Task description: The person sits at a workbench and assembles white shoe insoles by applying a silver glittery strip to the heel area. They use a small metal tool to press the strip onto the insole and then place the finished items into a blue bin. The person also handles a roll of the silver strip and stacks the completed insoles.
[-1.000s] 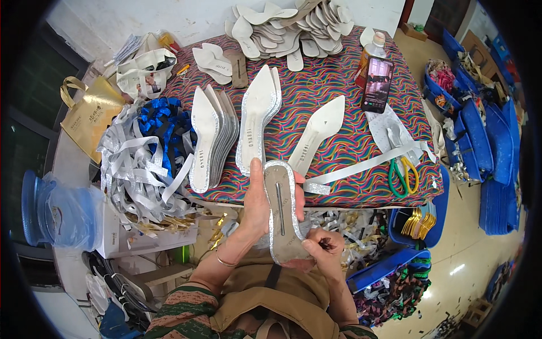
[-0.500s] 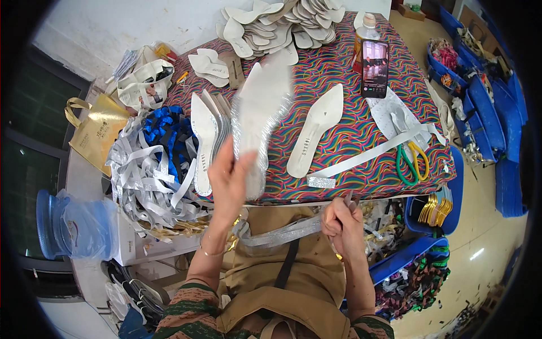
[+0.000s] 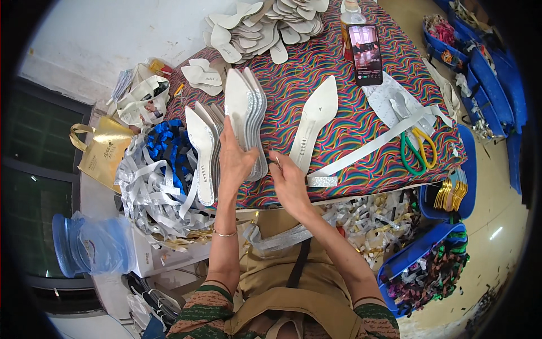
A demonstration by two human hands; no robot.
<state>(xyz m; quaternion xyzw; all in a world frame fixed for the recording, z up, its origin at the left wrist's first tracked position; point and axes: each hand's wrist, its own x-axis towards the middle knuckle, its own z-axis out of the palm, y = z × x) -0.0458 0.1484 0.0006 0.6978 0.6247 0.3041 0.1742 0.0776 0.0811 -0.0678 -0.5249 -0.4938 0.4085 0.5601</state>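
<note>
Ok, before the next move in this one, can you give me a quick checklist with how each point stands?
1. Left hand touching the fanned stack of insoles: ok.
2. Tips of that stack lined up: not ok, they fan apart.
3. Right hand free of small items: cannot tell, its curled fingers hide the palm.
4. Single insole apart from the stacks: ok.
5. Scissors clear of the pale strip: not ok, the strip crosses them.

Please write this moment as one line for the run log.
left hand: on glitter-edged insole stack | right hand: near stack's lower end | single insole: on patterned cloth | scissors: right side
</note>
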